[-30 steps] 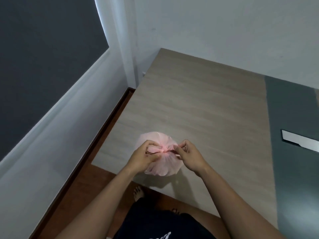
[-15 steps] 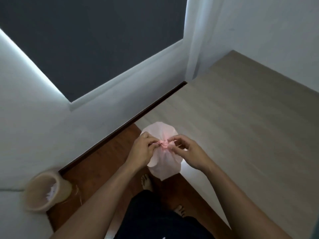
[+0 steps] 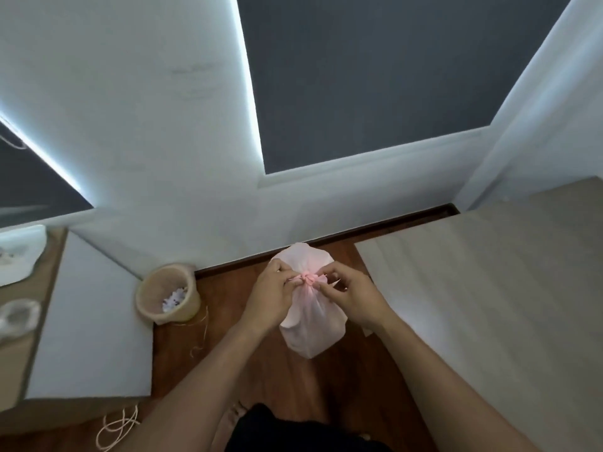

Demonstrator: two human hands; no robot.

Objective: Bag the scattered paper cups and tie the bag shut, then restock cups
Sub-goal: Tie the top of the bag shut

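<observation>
- Head camera looks down at two hands holding a pink bag (image 3: 310, 324) in the air over the brown floor (image 3: 270, 363).
- The bag hangs long-ways, top to bottom, with the knot (image 3: 306, 279) at the top between both hands.
- The left hand (image 3: 270, 296) pinches one tail of the knot, with its fingers closed on the plastic.
- The right hand (image 3: 354, 300) pinches the other tail with its finger and thumb tips, and its other fingers are loosely curled.
- Both hands are just as close to the knot, one on each side.
- The knot looks tied, so the next pull would go out sideways to make it tight.
- The table (image 3: 489, 288) is on the right, just beside the bag.
- A waste basket (image 3: 169, 293) sits on the floor to the left, near the wall.
</observation>
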